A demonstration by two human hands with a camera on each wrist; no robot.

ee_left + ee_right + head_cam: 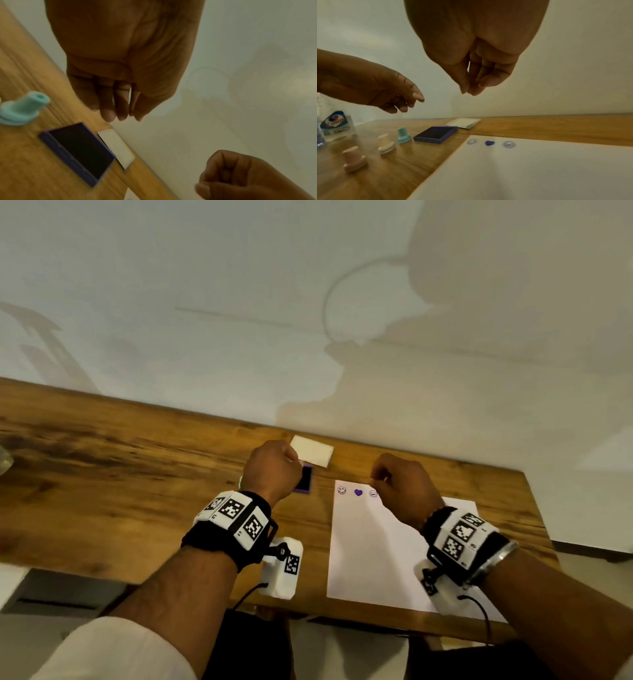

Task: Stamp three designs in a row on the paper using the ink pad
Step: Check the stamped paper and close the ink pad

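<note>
A white paper [376,549] lies on the wooden table and carries a row of three purple prints: a smiley [471,141], a heart [489,143] and a laughing face [509,144]. The purple ink pad [436,134] lies uncovered left of the paper, its white lid [464,122] behind it. Teal [403,135], cream [386,144] and pink [354,158] stamps stand upright left of the pad. My left hand [120,117] hovers above the pad with loosely curled fingers, holding nothing. My right hand [471,92] hangs over the paper's top edge, fingertips drawn together and empty.
A clear bottle with a blue label [335,125] stands at the far left of the table [102,474]. A pale wall runs right behind the table's far edge. The paper's lower part is blank.
</note>
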